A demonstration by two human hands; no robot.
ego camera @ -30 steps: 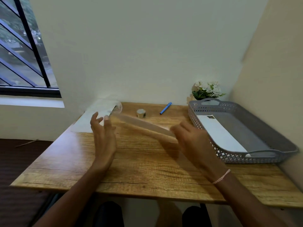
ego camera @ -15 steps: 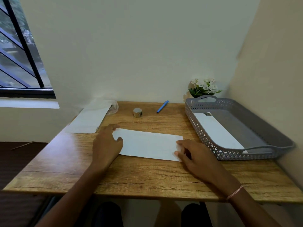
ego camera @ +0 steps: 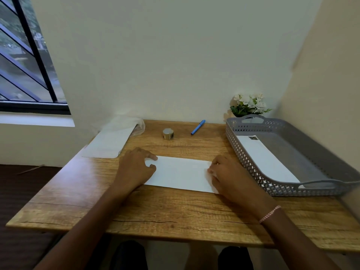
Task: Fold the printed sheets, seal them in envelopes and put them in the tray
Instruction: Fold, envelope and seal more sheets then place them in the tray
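Now, far left of the sheet [ego camera: 181, 174] and behind it lies the envelope pack [ego camera: 109, 141]. Your left hand [ego camera: 134, 168] rests on the sheet's left end, forefinger and thumb pressing down, grasping nothing. The sheet lies flat on the table [ego camera: 175, 213], long side toward you. Behind the sheet stand a tape roll [ego camera: 168, 133] and, further right, a pen [ego camera: 198, 127]. Your right hand [ego camera: 231, 176] covers the sheet's right end with bent fingers; you cannot tell whether it pinches or only presses. Just right of the sheet sits the tray [ego camera: 329, 151], one envelope [ego camera: 266, 160] inside.
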